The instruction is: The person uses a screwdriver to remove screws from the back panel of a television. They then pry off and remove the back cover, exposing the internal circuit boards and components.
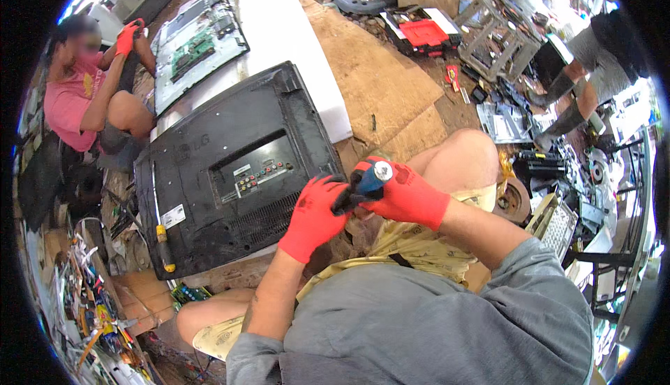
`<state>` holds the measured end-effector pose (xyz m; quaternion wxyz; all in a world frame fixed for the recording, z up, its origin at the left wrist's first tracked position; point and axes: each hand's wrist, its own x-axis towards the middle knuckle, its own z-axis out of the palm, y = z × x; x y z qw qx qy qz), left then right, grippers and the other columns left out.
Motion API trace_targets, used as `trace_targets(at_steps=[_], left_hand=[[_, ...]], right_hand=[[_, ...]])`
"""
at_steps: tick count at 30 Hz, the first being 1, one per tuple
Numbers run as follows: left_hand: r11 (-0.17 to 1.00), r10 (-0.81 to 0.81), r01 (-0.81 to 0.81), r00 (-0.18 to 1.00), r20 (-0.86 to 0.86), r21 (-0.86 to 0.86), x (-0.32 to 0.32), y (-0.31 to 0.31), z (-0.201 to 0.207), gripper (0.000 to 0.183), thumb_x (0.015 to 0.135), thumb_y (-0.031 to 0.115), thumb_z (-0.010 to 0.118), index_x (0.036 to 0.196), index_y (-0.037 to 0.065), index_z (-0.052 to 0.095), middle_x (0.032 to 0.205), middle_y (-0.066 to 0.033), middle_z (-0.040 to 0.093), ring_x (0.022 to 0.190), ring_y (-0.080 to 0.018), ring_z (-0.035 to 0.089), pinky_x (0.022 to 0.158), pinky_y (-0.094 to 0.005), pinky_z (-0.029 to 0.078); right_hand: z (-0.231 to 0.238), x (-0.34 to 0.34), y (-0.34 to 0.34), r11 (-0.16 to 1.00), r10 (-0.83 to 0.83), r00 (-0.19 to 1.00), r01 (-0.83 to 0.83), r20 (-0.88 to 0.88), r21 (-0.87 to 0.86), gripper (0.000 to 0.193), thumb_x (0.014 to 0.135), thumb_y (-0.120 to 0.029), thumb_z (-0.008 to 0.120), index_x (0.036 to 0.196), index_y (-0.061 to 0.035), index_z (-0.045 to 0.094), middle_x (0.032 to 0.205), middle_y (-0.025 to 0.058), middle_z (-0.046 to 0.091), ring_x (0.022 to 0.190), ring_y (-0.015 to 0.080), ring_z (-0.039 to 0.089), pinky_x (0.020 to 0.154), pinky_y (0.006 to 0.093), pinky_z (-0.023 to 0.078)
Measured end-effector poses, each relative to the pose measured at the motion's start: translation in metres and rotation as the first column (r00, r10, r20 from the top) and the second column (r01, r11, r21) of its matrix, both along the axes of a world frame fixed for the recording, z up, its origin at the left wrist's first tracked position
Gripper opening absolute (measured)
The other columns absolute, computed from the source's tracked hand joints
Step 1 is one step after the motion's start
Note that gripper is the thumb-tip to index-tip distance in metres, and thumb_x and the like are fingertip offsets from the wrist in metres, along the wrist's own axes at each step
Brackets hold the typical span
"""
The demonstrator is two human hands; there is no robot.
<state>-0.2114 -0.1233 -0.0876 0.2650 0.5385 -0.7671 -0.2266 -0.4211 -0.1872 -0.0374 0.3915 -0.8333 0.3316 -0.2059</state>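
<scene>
Both my hands wear red gloves with black palms and meet above my lap. My right hand (407, 195) wraps round a blue-and-black tool (375, 179) with a round silvery end; its exact kind I cannot make out. Fingers of my left hand (315, 212) close on the black part of the same tool. Just left of my hands lies a large black television (188, 189), back side up, with a recessed panel of coloured sockets. A yellow-and-black screwdriver (165, 247) rests on its near left corner.
A white foam slab (307, 57) lies beneath the televisions. Beyond, another opened television (199, 43) shows a green circuit board. At the left a person in red gloves (84, 99) squats. A red-and-black toolbox (423, 32) stands far right, near a plastic stool (497, 36). Scrap (105, 315) piles up lower left.
</scene>
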Motion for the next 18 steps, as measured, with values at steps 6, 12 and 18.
trace_targets(at_steps=[6,12,18], left_hand=[[0.999,0.008,-0.003,0.996,0.085,-0.053,-0.001,0.001,-0.008,0.036,0.078,0.023,0.074,0.111,0.01,0.067,0.113,-0.0131,0.066,0.123,-0.0339,0.055,0.113,-0.0505,0.034],[0.991,0.062,-0.049,0.993,0.105,-0.125,-0.001,0.007,-0.004,0.034,0.08,0.027,0.073,0.11,0.011,0.066,0.111,-0.0122,0.066,0.12,-0.0331,0.056,0.111,-0.0503,0.035],[0.991,-0.001,0.029,0.978,0.21,-0.131,-0.001,0.006,-0.005,0.037,0.083,0.028,0.071,0.115,0.011,0.066,0.11,-0.0082,0.066,0.118,-0.03,0.056,0.109,-0.0488,0.037]], right_hand=[[0.047,0.009,0.01,0.997,-0.039,0.969,0.021,0.244,0.075,0.054,0.077,-0.006,0.077,0.127,-0.003,0.056,0.109,0.0155,0.063,0.091,0.0308,0.066,0.08,0.0366,0.053],[0.1,0.016,0.012,0.949,0.13,0.991,-0.12,0.016,-0.291,0.052,0.079,-0.015,0.075,0.126,-0.0074,0.055,0.11,0.0167,0.06,0.092,0.037,0.065,0.076,0.0422,0.054],[0.118,0.013,0.009,0.932,0.124,0.966,-0.192,-0.225,-0.308,0.037,0.082,-0.022,0.071,0.114,-0.0079,0.057,0.1,0.015,0.06,0.085,0.0387,0.064,0.069,0.0456,0.053]])
